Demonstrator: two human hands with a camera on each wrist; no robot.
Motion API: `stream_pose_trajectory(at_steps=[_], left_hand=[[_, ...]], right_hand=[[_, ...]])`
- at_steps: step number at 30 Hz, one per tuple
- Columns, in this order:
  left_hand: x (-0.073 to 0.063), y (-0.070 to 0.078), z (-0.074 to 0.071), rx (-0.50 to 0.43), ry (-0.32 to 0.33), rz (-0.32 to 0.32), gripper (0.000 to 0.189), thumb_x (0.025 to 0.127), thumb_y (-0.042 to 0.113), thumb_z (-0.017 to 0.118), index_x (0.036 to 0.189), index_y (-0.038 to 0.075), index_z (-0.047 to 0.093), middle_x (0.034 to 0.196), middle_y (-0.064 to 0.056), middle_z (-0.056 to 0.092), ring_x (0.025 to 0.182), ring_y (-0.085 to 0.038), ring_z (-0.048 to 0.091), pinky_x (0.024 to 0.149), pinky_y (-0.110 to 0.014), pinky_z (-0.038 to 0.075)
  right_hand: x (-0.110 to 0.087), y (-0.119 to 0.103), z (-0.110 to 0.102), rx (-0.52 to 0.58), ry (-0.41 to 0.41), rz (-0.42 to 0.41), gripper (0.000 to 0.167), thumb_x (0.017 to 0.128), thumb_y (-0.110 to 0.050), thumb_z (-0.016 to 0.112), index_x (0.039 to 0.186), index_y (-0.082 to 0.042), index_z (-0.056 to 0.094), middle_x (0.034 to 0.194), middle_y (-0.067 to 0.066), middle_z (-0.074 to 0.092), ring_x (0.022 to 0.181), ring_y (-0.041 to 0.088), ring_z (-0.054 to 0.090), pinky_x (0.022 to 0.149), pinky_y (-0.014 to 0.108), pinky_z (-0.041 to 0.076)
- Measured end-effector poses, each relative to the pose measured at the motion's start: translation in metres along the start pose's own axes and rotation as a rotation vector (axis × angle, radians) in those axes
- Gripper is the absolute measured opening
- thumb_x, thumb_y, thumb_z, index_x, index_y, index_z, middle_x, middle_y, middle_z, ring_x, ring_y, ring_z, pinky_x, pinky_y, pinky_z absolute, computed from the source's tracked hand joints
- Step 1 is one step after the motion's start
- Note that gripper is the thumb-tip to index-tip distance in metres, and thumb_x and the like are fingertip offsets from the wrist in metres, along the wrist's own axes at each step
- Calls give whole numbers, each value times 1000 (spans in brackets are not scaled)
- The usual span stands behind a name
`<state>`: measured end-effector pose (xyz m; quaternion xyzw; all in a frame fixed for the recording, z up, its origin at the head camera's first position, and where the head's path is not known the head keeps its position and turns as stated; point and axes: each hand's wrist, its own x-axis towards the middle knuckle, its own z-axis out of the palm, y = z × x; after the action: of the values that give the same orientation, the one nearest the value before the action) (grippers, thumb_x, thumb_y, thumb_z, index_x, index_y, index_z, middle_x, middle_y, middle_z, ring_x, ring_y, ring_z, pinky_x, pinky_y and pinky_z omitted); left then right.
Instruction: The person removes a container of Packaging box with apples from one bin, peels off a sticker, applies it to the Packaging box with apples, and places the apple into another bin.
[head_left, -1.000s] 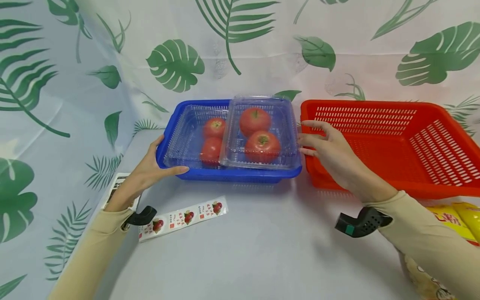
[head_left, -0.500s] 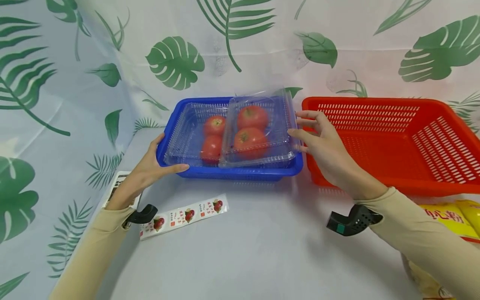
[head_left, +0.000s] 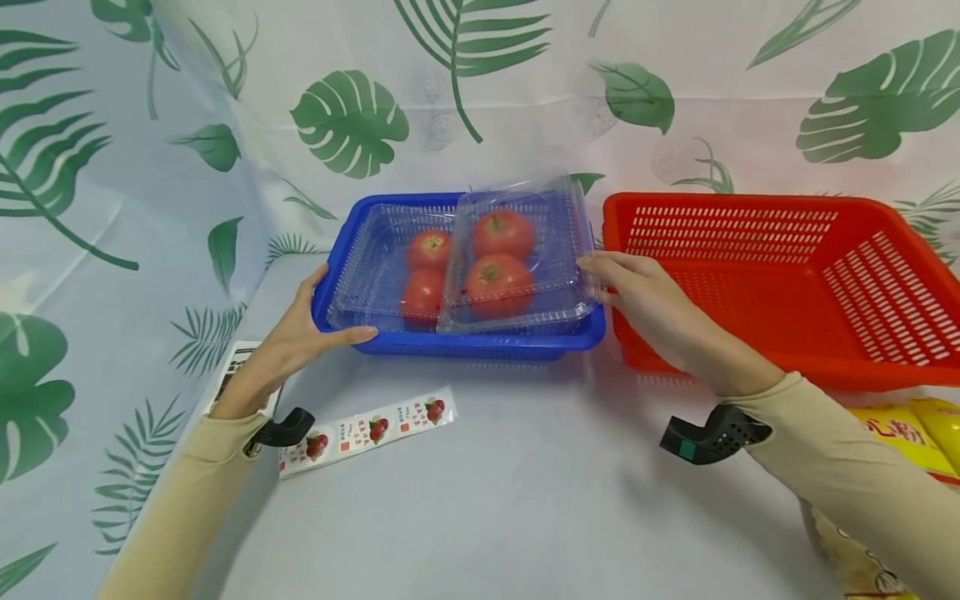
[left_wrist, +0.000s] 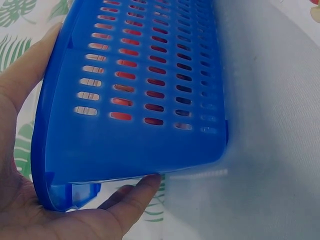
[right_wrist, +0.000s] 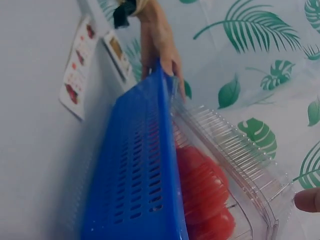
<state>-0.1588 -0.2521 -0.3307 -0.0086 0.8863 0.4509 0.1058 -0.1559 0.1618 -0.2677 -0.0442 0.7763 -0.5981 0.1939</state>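
A blue plastic basket stands against the patterned backdrop. My left hand grips its left end, thumb along the front rim and fingers round the side; the left wrist view shows the rim between them. Inside, a clear plastic box with two red tomatoes lies at the left. Overlapping it is a second clear plastic box, tilted with its right side raised, two larger tomatoes showing through it. My right hand pinches that raised edge, thumb on top; its other fingers are partly hidden.
A red basket stands close on the right. A strip of fruit-printed labels lies on the table in front. Yellow packets are at the right edge, and a black-and-white card lies partly under the left wrist.
The right box's right side has risen and its tomatoes have shifted left. My right hand came in to its edge, its spread fingers closing in. The left hand has stayed put.
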Motion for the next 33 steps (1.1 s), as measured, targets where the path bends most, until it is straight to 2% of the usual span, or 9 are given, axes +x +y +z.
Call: stream_pose_trajectory(at_steps=[10, 12, 17, 21, 27, 33], left_hand=[[1, 4, -2, 9, 2, -4, 124, 89, 41, 82, 167, 22, -13, 175, -16, 0, 158, -42, 11, 122, -68, 20], [2, 4, -2, 8, 3, 1, 125, 88, 42, 83, 167, 22, -12, 174, -17, -1, 158, -43, 11, 122, -68, 20], [-1, 2, -1, 7, -5, 0, 126, 88, 44, 83, 167, 21, -13, 174, -18, 1, 157, -43, 12, 122, -68, 19], [-3, 1, 0, 15, -19, -19, 127, 88, 48, 82, 167, 24, -14, 174, -18, 2, 157, -43, 12, 122, -69, 20], [-2, -1, -2, 36, -11, -11, 128, 87, 47, 82, 167, 22, -14, 173, -21, 0, 156, -46, 13, 121, -70, 21], [0, -1, -1, 37, -12, -12, 129, 87, 47, 83, 167, 21, -14, 173, -22, -1, 157, -47, 11, 121, -70, 20]], right_hand=[[1, -5, 1, -7, 41, -61, 69, 110, -48, 48, 164, -9, 27, 163, 12, 34, 150, 30, 36, 126, 50, 27], [1, -7, 2, 3, 42, -76, 71, 109, -48, 48, 165, -12, 23, 163, 13, 33, 150, 31, 36, 123, 47, 33], [2, -5, 12, 119, -25, -80, 75, 109, -48, 47, 168, -25, 7, 166, 13, 27, 148, 37, 38, 112, 49, 46], [5, -1, 19, 206, -65, -62, 80, 109, -53, 45, 168, -25, -1, 167, 16, 23, 150, 39, 35, 117, 56, 39], [6, 4, 23, 303, -58, -23, 85, 107, -55, 49, 168, -17, 4, 168, 12, 23, 152, 34, 34, 120, 53, 36], [9, 2, 27, 373, -49, 12, 88, 105, -51, 56, 168, -25, 2, 167, 13, 24, 149, 39, 37, 113, 55, 43]])
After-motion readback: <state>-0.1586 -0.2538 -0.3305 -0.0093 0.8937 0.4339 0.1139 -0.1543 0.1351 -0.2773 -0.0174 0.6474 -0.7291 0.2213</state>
